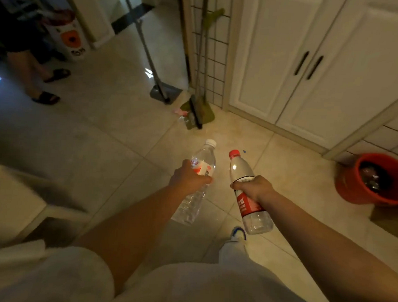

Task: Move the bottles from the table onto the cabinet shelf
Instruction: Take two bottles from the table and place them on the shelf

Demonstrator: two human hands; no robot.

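Holding: two clear plastic bottles, one per hand, both over the tiled floor (116, 133) at lower centre of the frame.
White-capped bottle (198, 173): transparent, pale label with an orange-red patch, ribbed lower body; cap points toward the upper frame, base toward the viewer.
Red-capped bottle (246, 194): transparent, red label with white characters, black band at the shoulder; tilted the same way.
Left hand (187, 179): fingers wrapped round the white-capped bottle at mid-body, over part of its label.
Right hand (254, 187): clamped round the red-capped bottle just below the shoulder.
Spacing: bottles side by side, near, not touching.
Cabinet (311, 60): white double doors closed, upper right of frame; shelf not visible.
Hard to make out: label text blurred; liquid level unclear; contents of red bucket (372, 179) at right edge dark.
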